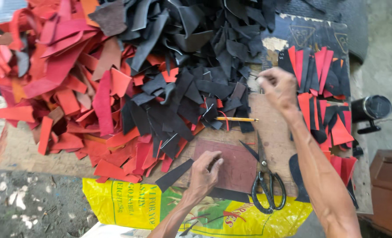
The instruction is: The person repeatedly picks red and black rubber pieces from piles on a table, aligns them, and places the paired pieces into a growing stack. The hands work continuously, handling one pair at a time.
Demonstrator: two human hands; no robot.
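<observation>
My left hand (204, 174) rests with its fingertips on a dark red leather rectangle (235, 165) lying flat on the wooden board (275, 132). A black strip (174, 175) lies just left of it. My right hand (279, 90) is raised farther back, fingers pinched near the edge of the black scrap pile (191, 66); whether it holds a scrap is unclear. Black-handled scissors (266, 185) lie shut between my forearms. A yellow pencil (236, 119) lies beyond the red rectangle.
A large heap of red and orange leather scraps (59, 79) fills the left. Cut red and black triangular pieces (324, 97) are stacked at the right. A yellow printed sack (129, 202) hangs under the board's near edge. A black cylindrical object (372, 108) and a brown box (388, 189) stand right.
</observation>
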